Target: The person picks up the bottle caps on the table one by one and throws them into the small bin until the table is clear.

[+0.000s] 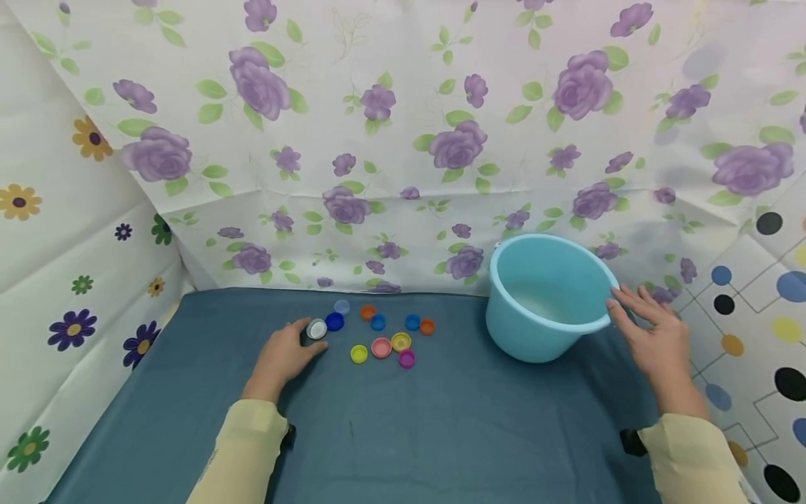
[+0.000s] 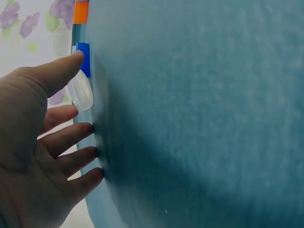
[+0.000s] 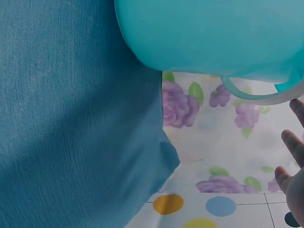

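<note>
My left hand [image 1: 285, 357] is at a white bottle cap [image 1: 317, 329] on the table, with its thumb and index finger spread on either side of it. In the left wrist view, the ribbed side of this cap [image 2: 83, 92] shows just beyond the thumb, and the other fingertips rest low by the cloth. A dark blue cap [image 1: 335, 321] lies right beside the white one. On the right, my right hand [image 1: 655, 339] has its fingertips at the rim of a light blue bucket [image 1: 535, 343], fingers fairly straight. The bucket stands upright; its pale handle [image 3: 266, 99] hangs near those fingers.
Several other caps lie mid-table, among them a pink cap [image 1: 380, 348], a yellow-green cap [image 1: 359, 354], a magenta cap [image 1: 406, 358] and an orange cap [image 1: 368, 312]. A blue-grey cloth [image 1: 441, 434] covers the table. Flowered sheeting [image 1: 403, 154] rises behind it.
</note>
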### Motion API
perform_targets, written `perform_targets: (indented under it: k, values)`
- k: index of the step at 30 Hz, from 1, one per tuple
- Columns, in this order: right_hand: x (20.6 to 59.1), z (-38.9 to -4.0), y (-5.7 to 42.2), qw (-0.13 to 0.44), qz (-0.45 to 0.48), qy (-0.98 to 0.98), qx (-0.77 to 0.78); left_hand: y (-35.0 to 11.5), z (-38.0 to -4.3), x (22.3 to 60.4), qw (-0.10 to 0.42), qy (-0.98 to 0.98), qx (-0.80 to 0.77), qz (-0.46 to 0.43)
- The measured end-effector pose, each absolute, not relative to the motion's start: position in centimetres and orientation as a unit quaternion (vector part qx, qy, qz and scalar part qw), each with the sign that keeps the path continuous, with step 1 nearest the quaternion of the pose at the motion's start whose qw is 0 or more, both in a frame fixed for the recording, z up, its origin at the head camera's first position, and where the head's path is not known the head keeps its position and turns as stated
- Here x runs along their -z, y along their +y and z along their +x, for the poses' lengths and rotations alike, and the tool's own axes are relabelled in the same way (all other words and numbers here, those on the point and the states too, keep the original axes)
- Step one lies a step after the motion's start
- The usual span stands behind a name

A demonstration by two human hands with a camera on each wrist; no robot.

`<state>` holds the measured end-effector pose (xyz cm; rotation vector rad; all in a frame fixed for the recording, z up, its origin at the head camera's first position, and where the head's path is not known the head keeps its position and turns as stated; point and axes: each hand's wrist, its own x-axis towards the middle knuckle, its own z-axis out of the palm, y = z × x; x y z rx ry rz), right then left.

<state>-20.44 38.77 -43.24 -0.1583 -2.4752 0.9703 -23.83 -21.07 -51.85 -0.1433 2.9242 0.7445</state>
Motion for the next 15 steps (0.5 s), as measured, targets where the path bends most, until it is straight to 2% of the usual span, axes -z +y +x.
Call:
perform_targets:
  k: [15]
  values:
    - [43.0, -20.32, 38.59, 0.202, -0.124, -0.897, -0.373, -20.41, -24.63, 51.39, 0.034, 0.969, -0.232, -0.072]
